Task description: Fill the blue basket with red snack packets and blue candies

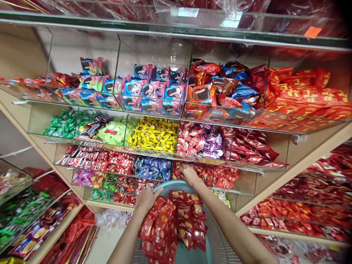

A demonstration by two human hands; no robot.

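My left hand (146,200) is closed on the rim of a blue-green plastic basket (165,186) at the bottom middle of the view. Several red packets printed with orange fruit (162,216) lie in the basket, some joined in strips. Beyond the far rim, my right hand (189,174) reaches into a low shelf compartment of small red candy packets (202,172). Its fingers look stretched out over these packets, with the tips partly lost among them. Blue-wrapped candies (152,168) fill the compartment left of my right hand.
Clear dividers and front panels split the shelves. Yellow candies (154,134), purple candies (213,141) and green candies (62,123) fill the middle row, with cookie packs (202,93) above. A wooden side panel (308,161) slants along the right; red goods (297,212) stand beyond it.
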